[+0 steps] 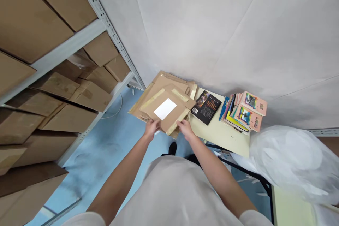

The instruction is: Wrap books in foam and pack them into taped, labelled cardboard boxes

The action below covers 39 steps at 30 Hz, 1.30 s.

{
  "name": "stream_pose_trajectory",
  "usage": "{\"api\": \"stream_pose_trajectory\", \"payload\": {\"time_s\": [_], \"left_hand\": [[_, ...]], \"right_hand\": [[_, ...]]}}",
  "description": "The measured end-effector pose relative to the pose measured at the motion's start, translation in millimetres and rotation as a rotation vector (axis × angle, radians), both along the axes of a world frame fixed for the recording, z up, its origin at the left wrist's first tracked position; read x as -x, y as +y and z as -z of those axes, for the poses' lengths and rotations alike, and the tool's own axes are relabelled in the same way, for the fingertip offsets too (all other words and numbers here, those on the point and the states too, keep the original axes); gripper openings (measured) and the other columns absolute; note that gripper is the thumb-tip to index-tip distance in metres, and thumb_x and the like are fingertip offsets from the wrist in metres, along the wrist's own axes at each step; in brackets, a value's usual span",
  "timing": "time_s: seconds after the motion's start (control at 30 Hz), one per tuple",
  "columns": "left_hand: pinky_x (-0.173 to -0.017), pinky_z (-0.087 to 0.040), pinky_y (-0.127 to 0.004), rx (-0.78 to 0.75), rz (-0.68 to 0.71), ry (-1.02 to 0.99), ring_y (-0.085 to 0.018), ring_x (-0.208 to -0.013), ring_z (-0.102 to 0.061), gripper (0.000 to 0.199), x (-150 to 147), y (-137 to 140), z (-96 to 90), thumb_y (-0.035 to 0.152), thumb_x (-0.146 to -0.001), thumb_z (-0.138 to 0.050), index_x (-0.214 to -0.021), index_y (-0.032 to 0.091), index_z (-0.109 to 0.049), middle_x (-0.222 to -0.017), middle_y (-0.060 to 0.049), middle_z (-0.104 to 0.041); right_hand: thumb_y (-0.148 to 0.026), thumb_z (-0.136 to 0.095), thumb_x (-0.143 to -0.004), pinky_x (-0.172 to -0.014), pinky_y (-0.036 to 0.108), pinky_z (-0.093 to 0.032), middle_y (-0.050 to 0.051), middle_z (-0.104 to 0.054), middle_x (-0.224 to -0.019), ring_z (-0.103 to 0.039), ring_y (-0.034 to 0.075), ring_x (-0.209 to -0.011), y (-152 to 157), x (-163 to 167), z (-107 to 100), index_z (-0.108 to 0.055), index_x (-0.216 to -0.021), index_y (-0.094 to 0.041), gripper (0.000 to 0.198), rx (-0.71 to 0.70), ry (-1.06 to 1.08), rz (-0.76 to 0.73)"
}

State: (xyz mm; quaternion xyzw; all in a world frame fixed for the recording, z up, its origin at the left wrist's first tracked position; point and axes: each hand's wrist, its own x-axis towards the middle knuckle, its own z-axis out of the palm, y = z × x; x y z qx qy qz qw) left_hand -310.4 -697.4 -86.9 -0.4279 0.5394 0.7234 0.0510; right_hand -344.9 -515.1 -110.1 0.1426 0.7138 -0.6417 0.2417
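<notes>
Cream table [219, 136]: black book [207, 107], book pile [243, 113] near held cardboard [177, 110].

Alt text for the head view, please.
Both hands hold a taped cardboard piece with a white label over more cardboard. To the right, a black book and stacked books lie on a table; boxes line shelves at left.

Lettering: none legible
Black book [208, 108]: print, barcode [195, 110]; right of it, pink books [245, 116]: print; left, cardboard [175, 113]: white label [165, 108]
</notes>
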Motion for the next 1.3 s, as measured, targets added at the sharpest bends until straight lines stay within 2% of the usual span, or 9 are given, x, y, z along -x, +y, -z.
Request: {"api": "stream_pose_trajectory", "payload": {"time_s": [0.17,0.37,0.53,0.63,0.73,0.83,0.9,1.1,1.3], "left_hand": [[-0.065,-0.052,-0.028,0.102,-0.174,0.058,-0.016,-0.08,-0.064,0.028,13.8,-42.1,3.9,0.03,-0.07,-0.068,-0.092,0.022,-0.054,-0.094,-0.005,-0.067],[-0.075,-0.051,-0.028,0.216,-0.166,0.134,-0.016,-0.082,-0.063,0.02,24.4,-44.8,18.1,0.028,-0.07,-0.066,-0.084,0.019,-0.056,-0.088,-0.004,-0.067],[-0.079,-0.049,-0.028,0.265,-0.003,0.403,-0.015,-0.08,-0.063,0.033,30.2,-41.1,12.2,0.036,-0.065,-0.07,-0.089,0.016,-0.059,-0.089,-0.003,-0.068],[-0.075,-0.049,-0.027,0.255,0.154,0.463,-0.014,-0.078,-0.064,0.038,39.0,-38.4,-5.1,0.041,-0.063,-0.072,-0.09,0.016,-0.061,-0.089,-0.004,-0.069],[-0.067,-0.049,-0.026,0.234,0.368,0.454,-0.015,-0.071,-0.063,0.042,50.7,-24.2,-28.6,0.046,-0.059,-0.075,-0.086,0.016,-0.062,-0.082,-0.004,-0.069],[-0.063,-0.049,-0.027,0.209,0.594,0.459,-0.016,-0.066,-0.062,0.044,62.3,8.9,-51.6,0.05,-0.056,-0.076,-0.08,0.016,-0.062,-0.074,-0.004,-0.068],[-0.061,-0.049,-0.027,0.194,0.733,0.474,-0.015,-0.062,-0.06,0.043,68.1,41.1,-63.4,0.051,-0.056,-0.077,-0.075,0.016,-0.062,-0.068,-0.002,-0.066],[-0.055,-0.046,-0.025,0.173,1.109,0.471,-0.014,-0.057,-0.056,0.039,65.2,158.2,-78.0,0.051,-0.062,-0.073,-0.075,0.016,-0.061,-0.064,-0.001,-0.063],[-0.061,-0.047,-0.028,0.108,1.421,0.535,-0.016,-0.064,-0.059,0.04,17.3,282.0,-79.9,0.052,-0.065,-0.07,-0.078,0.016,-0.061,-0.069,-0.002,-0.064]], "right_hand": [[-0.037,-0.061,-0.071,-0.058,0.025,-0.044,0.001,-0.064,-0.066,-0.057,0.014,-0.059,-7.5,-34.5,0.7,-0.057,-0.07,-0.017,0.02,-0.018,-0.006,-0.108],[-0.035,-0.067,-0.067,-0.049,0.023,-0.035,-0.004,-0.053,-0.047,-0.045,0.01,-0.045,21.2,-56.2,-4.2,-0.053,-0.055,-0.018,0.025,-0.085,-0.014,-0.243],[-0.039,-0.057,-0.076,-0.054,0.024,-0.038,-0.004,-0.054,-0.058,-0.047,0.011,-0.052,90.3,-53.7,-26.3,-0.059,-0.073,-0.018,0.022,-0.306,0.162,-0.22],[-0.04,-0.056,-0.077,-0.058,0.026,-0.042,-0.001,-0.059,-0.071,-0.05,0.011,-0.057,133.9,-45.2,-52.5,-0.06,-0.094,-0.017,0.028,-0.369,0.217,-0.263],[-0.037,-0.059,-0.078,-0.069,0.032,-0.047,0.006,-0.062,-0.097,-0.057,0.016,-0.074,165.4,-40.4,-83.3,-0.059,-0.109,-0.019,0.036,-0.541,0.359,-0.233],[-0.034,-0.067,-0.074,-0.091,0.041,-0.042,0.011,-0.052,-0.126,-0.05,0.026,-0.112,183.9,-46.0,-111.5,-0.054,-0.122,-0.021,0.051,-0.732,0.548,-0.168],[-0.031,-0.069,-0.074,-0.097,0.043,-0.037,0.011,-0.05,-0.131,-0.044,0.028,-0.12,193.9,-56.4,-125.9,-0.053,-0.124,-0.022,0.053,-0.834,0.595,-0.147],[-0.019,-0.058,-0.081,-0.079,0.031,-0.039,0.005,-0.063,-0.088,-0.056,0.019,-0.085,251.7,-122.7,-140.0,-0.062,-0.09,-0.019,0.009,-0.883,0.435,0.03],[-0.021,-0.06,-0.08,-0.069,0.025,-0.037,0.004,-0.064,-0.09,-0.057,0.017,-0.083,332.6,-235.7,-139.9,-0.06,-0.094,-0.02,0.014,-0.816,0.276,0.188]]}}
